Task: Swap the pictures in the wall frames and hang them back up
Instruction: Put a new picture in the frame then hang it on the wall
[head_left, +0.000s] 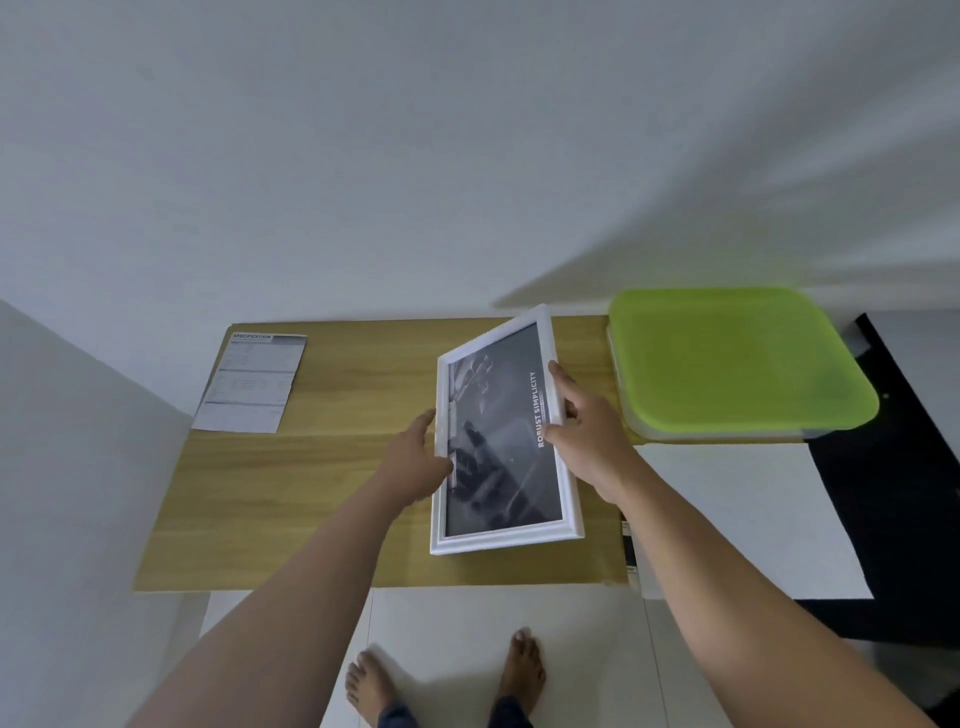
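Observation:
A white picture frame (504, 540) holds a dark grey print with the words "ROBUST SIMPLICITY". It is tilted above the wooden table (337, 467), glass side towards me. My left hand (415, 462) grips its left edge. My right hand (587, 431) grips its right edge, thumb on the front. A loose printed sheet (249, 384) headed "SPECIFICATION" lies flat at the table's far left corner.
A container with a lime-green lid (737, 364) sits at the table's right end. A white surface (727, 514) and a black mat (893, 493) lie to the right. A plain white wall (415, 156) rises behind the table. My bare feet (447, 675) stand on the white floor.

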